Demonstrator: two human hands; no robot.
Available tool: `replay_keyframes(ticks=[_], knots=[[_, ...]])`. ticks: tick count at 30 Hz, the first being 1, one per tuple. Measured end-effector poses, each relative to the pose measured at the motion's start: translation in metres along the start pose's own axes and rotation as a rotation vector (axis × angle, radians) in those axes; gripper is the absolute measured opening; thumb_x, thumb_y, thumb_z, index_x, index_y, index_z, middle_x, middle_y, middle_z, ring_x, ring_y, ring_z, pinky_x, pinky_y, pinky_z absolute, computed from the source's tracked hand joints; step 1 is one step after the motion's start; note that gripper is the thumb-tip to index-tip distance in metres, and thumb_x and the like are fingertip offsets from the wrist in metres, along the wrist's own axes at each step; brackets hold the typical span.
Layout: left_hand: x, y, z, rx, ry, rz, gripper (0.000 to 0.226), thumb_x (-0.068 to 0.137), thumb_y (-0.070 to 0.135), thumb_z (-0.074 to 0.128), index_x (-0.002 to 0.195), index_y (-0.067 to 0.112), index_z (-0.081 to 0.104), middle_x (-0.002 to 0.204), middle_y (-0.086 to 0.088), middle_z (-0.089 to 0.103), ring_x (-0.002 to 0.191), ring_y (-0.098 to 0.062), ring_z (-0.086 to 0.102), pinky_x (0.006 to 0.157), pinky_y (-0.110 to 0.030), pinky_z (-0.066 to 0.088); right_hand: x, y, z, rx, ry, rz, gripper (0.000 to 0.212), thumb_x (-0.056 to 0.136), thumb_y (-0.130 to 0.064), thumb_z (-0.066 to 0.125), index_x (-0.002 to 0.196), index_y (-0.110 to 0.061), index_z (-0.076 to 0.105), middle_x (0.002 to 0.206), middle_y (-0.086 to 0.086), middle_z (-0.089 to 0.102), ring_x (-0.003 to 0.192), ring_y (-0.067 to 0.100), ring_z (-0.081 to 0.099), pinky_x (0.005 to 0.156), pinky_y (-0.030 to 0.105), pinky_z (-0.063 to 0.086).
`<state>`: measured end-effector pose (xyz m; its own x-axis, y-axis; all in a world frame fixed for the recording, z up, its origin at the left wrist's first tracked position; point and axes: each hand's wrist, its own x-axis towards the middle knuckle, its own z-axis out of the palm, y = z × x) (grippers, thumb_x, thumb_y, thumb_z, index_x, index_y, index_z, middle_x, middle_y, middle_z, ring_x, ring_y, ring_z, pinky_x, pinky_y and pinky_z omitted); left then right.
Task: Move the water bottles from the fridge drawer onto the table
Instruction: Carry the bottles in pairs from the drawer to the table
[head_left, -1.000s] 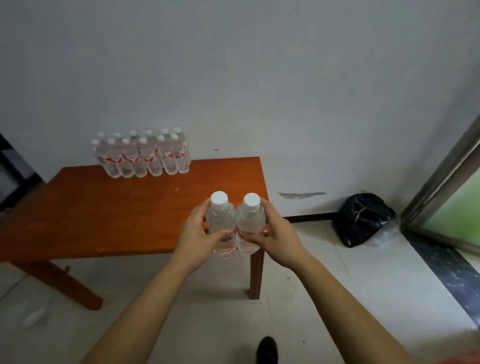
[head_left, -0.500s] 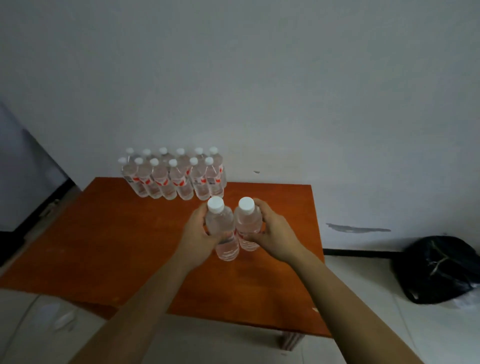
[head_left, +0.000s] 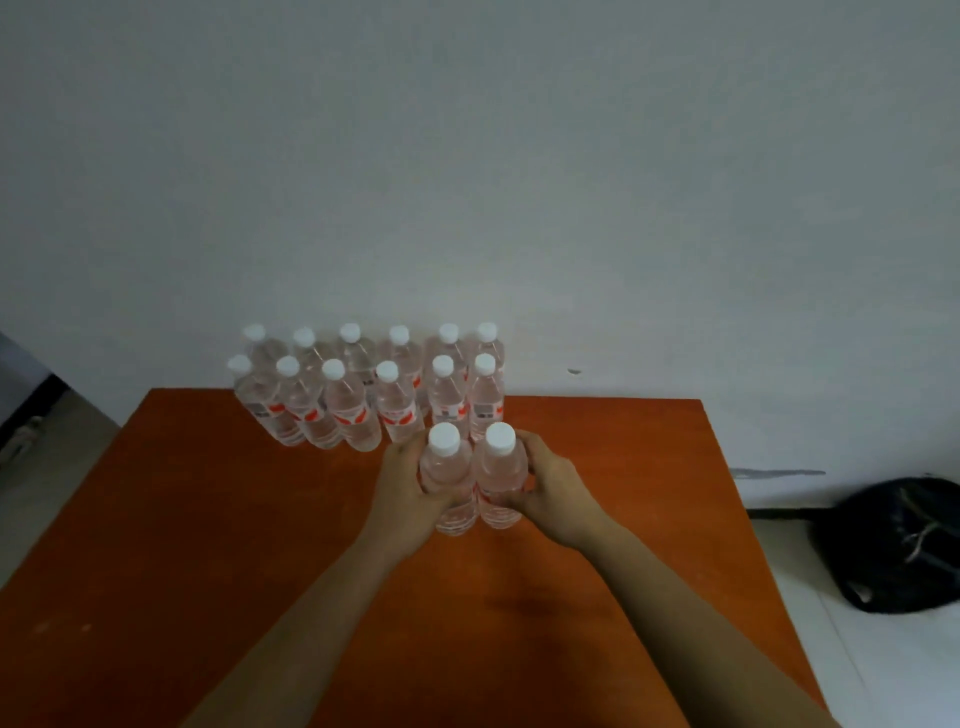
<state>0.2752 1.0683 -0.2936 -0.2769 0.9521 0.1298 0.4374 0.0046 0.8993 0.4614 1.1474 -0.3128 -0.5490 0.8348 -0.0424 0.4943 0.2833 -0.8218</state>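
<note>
Two bottles a nudge away from toppling the block

Two bottles (head_left: 470, 478) are carried upright and pressed side by side, the left hand (head_left: 402, 496) wrapped around the left one and the right hand (head_left: 553, 501) around the right one, fingers closed on the bodies below the caps. They sit just in front of the standing block (head_left: 374, 389), twelve capped bottles in two rows at the far edge of the tabletop (head_left: 208, 545). Whether the carried bases touch the wood yet, I cannot tell.

Risks, as I judge them:
- The pair is very near the front row's right end; pushing it forward could knock a neighbour, and tightly packed bottles may fall in a chain
- The back row stands at the far edge beside the wall (head_left: 467, 156), so a shove could tip bottles against it or down any gap behind
- Each hand holds only one side of the pair; letting go unevenly could leave one bottle leaning
- Smooth plastic may slip in the grip if it is wet

The surface is flat, orange-brown wood, bare except for the bottles. The wall is plain grey-white with a few marks, and a black bag (head_left: 904, 540) lies on the pale floor (head_left: 831, 649) to the right
</note>
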Motion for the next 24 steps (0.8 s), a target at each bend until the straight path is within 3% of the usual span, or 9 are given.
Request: replay_keyframes(ticks=[2,6,11,13,17,20,24], knots=[[0.017,-0.027,-0.014,-0.022,-0.021,-0.043,0.060,0.067,0.013,0.087,0.120,0.028,0.064,0.115,0.012,0.071,0.107,-0.007,0.067,0.090,-0.043,0.057,0.022,-0.003,0.020,-0.015,0.018,0.026,0.073,0.076,-0.026,0.084,0.138,-0.028,0.045,0.133,-0.008,0.056,0.114,0.002,0.049,0.100,0.027,0.044],[0.043,-0.073,-0.031,0.020,-0.038,-0.137,0.063,0.066,0.026,0.088,0.121,0.041,0.063,0.124,0.013,0.066,0.114,-0.010,0.063,0.095,-0.046,0.054,0.052,0.004,0.053,-0.090,0.047,0.125,0.080,0.075,-0.029,0.084,0.143,-0.032,0.043,0.137,-0.005,0.053,0.121,0.012,0.046,0.105,0.036,0.042],[0.073,-0.095,-0.029,0.030,-0.074,-0.149,0.055,0.072,0.022,0.087,0.108,0.051,0.057,0.115,0.017,0.066,0.108,-0.002,0.062,0.087,-0.028,0.048,0.080,0.015,0.067,-0.094,0.068,0.240,0.080,0.075,-0.026,0.083,0.144,-0.034,0.044,0.134,-0.004,0.055,0.123,0.016,0.050,0.106,0.040,0.044],[0.085,-0.101,-0.024,0.015,-0.094,-0.155,0.048,0.073,0.023,0.086,0.104,0.048,0.061,0.108,0.020,0.067,0.103,0.005,0.061,0.083,-0.028,0.049,0.092,0.021,0.066,-0.121,0.081,0.250,0.078,0.075,-0.025,0.084,0.143,-0.031,0.046,0.132,-0.002,0.057,0.120,0.017,0.052,0.104,0.039,0.045],[0.106,-0.108,-0.011,0.033,-0.117,-0.147,0.046,0.075,0.028,0.085,0.115,0.035,0.065,0.115,0.014,0.069,0.106,-0.007,0.064,0.088,-0.041,0.056,0.108,0.036,0.057,-0.133,0.113,0.248,0.076,0.074,-0.027,0.085,0.140,-0.031,0.049,0.128,-0.004,0.062,0.115,0.014,0.057,0.095,0.031,0.047],[0.114,-0.114,0.001,0.079,-0.115,-0.118,0.044,0.079,0.020,0.082,0.118,0.029,0.065,0.118,0.011,0.069,0.110,-0.010,0.064,0.091,-0.045,0.056,0.114,0.042,0.053,-0.034,0.115,0.263,0.063,0.081,-0.028,0.080,0.136,-0.032,0.050,0.128,-0.009,0.064,0.114,0.008,0.060,0.096,0.031,0.052],[0.118,-0.118,0.012,0.125,-0.127,-0.127,0.050,0.082,0.023,0.079,0.128,0.026,0.060,0.123,0.008,0.067,0.116,-0.014,0.062,0.094,-0.046,0.055,0.117,0.052,0.048,0.024,0.103,0.289,0.065,0.085,-0.025,0.076,0.142,-0.027,0.045,0.134,-0.006,0.061,0.120,0.011,0.059,0.099,0.030,0.051]])
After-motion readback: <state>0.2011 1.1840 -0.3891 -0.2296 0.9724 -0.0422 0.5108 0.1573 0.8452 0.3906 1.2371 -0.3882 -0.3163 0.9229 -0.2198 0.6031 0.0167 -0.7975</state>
